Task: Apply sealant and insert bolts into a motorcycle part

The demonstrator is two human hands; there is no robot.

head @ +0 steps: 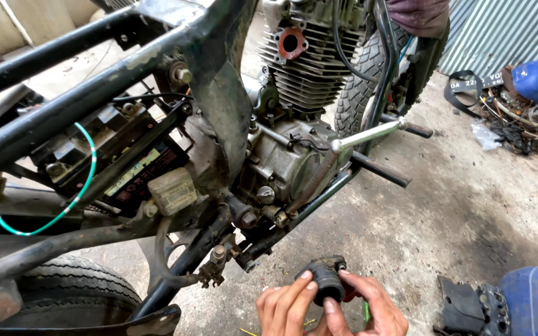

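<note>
My left hand (pixel 284 308) and my right hand (pixel 368 308) meet at the bottom middle of the head view, both gripping a small black, greasy rubber-like part (pixel 326 278) with a metal stub at its top. The fingers of both hands wrap its sides. Just above and left of the hands stands a stripped motorcycle: its black frame (pixel 63 106), finned engine (pixel 297 68) and crankcase (pixel 284 158) with a silver kick lever (pixel 368 134).
A black battery (pixel 135 171) and a green wire (pixel 85 180) sit in the frame at left. Tyres show at lower left (pixel 76 280) and behind the engine (pixel 359 81). A blue container (pixel 533 298), black parts and a scrap pile (pixel 524 112) lie on the concrete floor at right.
</note>
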